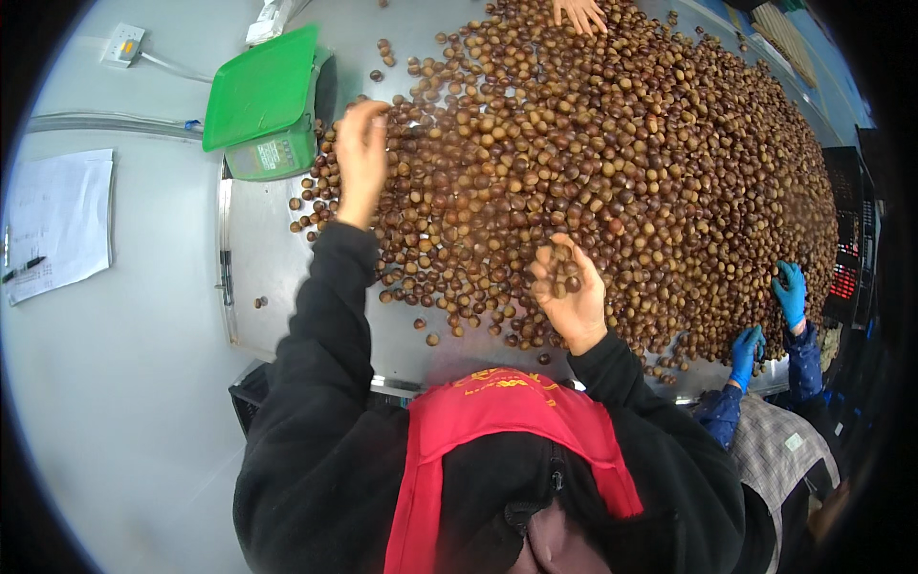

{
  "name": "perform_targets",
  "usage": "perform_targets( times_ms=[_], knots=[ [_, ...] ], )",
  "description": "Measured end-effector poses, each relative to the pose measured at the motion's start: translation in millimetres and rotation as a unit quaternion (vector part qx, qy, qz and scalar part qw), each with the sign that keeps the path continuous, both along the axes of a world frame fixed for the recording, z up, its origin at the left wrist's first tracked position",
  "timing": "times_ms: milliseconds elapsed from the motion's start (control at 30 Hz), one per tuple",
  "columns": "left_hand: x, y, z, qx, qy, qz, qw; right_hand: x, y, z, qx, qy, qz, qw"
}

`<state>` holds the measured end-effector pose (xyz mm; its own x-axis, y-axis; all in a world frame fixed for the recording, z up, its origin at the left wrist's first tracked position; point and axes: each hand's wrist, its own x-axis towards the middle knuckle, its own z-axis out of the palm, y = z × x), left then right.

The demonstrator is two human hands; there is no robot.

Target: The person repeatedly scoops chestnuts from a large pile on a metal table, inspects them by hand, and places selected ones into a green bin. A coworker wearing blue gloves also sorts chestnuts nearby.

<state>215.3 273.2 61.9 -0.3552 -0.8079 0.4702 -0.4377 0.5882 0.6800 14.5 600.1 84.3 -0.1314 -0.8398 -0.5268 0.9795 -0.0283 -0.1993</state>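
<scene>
A broad heap of brown chestnuts (645, 165) with pale tan patches is spread over the metal table. My right hand (579, 305), bare, is turned palm up over the near side of the heap. Several chestnuts (563, 276) lie in its curled fingers. Over the heap's left edge, beside the green weighing scale (262, 93), is my left hand (361, 161), also bare. Motion blurs it, its fingers bend away from me, and whatever may be between them is hidden.
Blue-gloved hands (791, 294) of another person work at the right, and a further bare hand (579, 13) touches the heap's far side. A wall socket (123, 44), cables and paper sheets (61, 222) with a pen are on the left wall. Black crates (850, 237) stand at right.
</scene>
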Motion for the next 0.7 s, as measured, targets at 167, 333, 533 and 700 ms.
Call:
perform_targets(
  times_ms=[167,333,533,700],
  knots=[
    [61.1,-91.9,-77.5,0.081,-0.153,0.024,0.985,1.9,8.0,-5.1,-0.014,-0.006,0.031,0.999],
    [33.5,-64.4,-101.1,-0.014,-0.243,0.074,0.967,-5.0,6.2,-9.8,-0.037,-0.018,0.022,0.999],
    [-47.2,0.0,-75.5,0.177,-0.026,0.036,0.983,-25.7,4.7,-7.3,-0.080,-0.022,-0.028,0.996],
    [-113.3,46.3,-53.5,0.355,0.182,0.001,0.917,-35.2,18.9,-6.6,-0.068,-0.023,-0.047,0.996]
  ],
)
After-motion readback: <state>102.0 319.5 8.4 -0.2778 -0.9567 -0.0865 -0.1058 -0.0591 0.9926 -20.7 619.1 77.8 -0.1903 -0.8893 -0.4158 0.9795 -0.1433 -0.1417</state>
